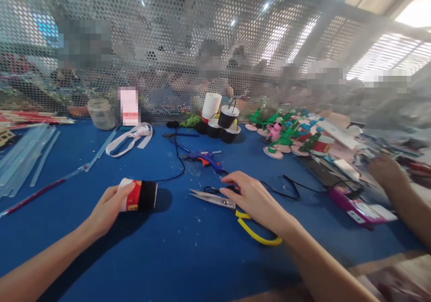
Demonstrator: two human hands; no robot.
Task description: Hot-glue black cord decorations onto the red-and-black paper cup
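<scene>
In my left hand [109,210] is a paper cup [134,195], lying on its side just over the blue table. A red printed band shows on its white wall, and black yarn [147,196] is wound round the end away from my palm. My right hand [251,199] hovers over scissors [259,237] with yellow handles, thumb and index finger apart. A loop of black cord [210,189] runs beneath those fingertips; whether they touch it I cannot tell. The scissor blades point left, toward the cup.
A blue glue gun [210,160] lies beyond the scissors. Black-wrapped cups [228,119] and stacked white cups [212,106] stand near the mesh panel. Glue sticks [30,158] lie left, green and pink crafts [286,133] right. Another person's hand [387,172] is at far right.
</scene>
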